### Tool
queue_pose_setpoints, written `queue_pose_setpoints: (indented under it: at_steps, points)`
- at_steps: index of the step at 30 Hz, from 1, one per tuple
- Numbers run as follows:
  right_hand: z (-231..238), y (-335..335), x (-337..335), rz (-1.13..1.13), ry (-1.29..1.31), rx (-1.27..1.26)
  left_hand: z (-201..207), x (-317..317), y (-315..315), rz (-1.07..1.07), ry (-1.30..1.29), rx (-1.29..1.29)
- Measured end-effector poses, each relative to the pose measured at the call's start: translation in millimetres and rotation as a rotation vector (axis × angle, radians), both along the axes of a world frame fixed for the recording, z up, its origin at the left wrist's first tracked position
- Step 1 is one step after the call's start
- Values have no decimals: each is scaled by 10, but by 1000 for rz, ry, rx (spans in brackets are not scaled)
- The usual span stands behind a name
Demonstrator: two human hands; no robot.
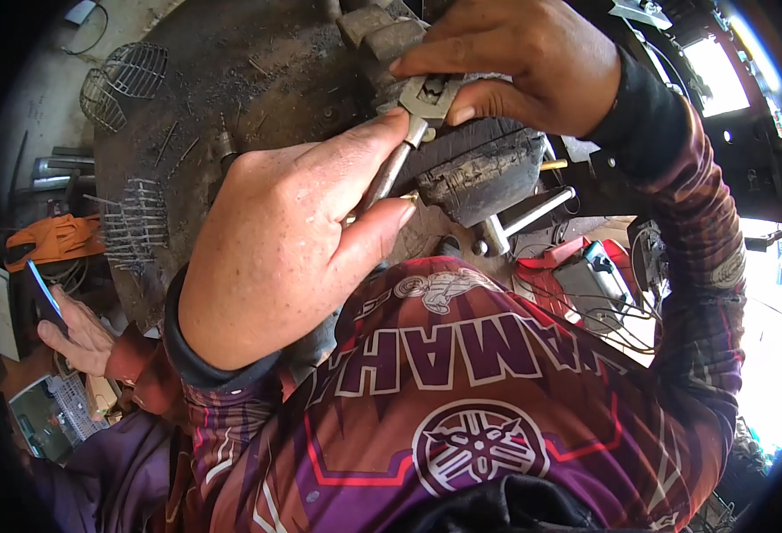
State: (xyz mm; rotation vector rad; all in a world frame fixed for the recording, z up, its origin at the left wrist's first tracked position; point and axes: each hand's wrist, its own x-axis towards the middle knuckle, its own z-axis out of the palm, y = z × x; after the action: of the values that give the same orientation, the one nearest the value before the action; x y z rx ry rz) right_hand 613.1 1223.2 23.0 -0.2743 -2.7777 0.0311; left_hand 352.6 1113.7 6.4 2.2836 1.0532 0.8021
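A steel tap wrench (418, 108) with a wide, slotted middle and a round handle is held over a bench vise (490, 178). My left hand (275, 226) is closed around the handle, thumb and forefinger along it. From the far right, my right hand (533, 71) grips the wrench's middle between thumb and fingers. Below both hands, the dark, worn vise jaw shows, with its sliding bar handle (540, 211) sticking out to the right. My right hand hides part of the vise's far side, so I cannot tell what the jaws clamp.
The dark round metal bench (266, 98) carries metal shavings, short rods and bent wire grids (133, 226). Wire baskets (133, 71) lie at its far left edge. Another person's hand (82, 333) is at lower left, beside an orange tool (58, 240). A red case (546, 280) lies right.
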Motion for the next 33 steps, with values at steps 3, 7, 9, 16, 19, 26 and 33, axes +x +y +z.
queue_pose_setpoints:
  at_steps: [3,7,9,16,19,26,33]
  points:
    - [-76,1,50,-44,25,-8,58,-45,69,-51,55,13]
    - [-48,-96,35,-110,49,-34,73,-89,135,-81,75,-1]
    - [17,-151,35,-169,-9,-43,51,-101,192,-89,60,-8]
    - [-45,-269,27,-251,-7,-154,6,-216,306,-110,138,107]
    - [-97,-288,65,-237,97,-369,38,-196,305,-76,152,66]
    - [-98,-248,49,-209,140,-438,9,-101,293,4,190,158]
    - [-161,-257,276,-392,-61,-324,-302,273,317,140,85,468]
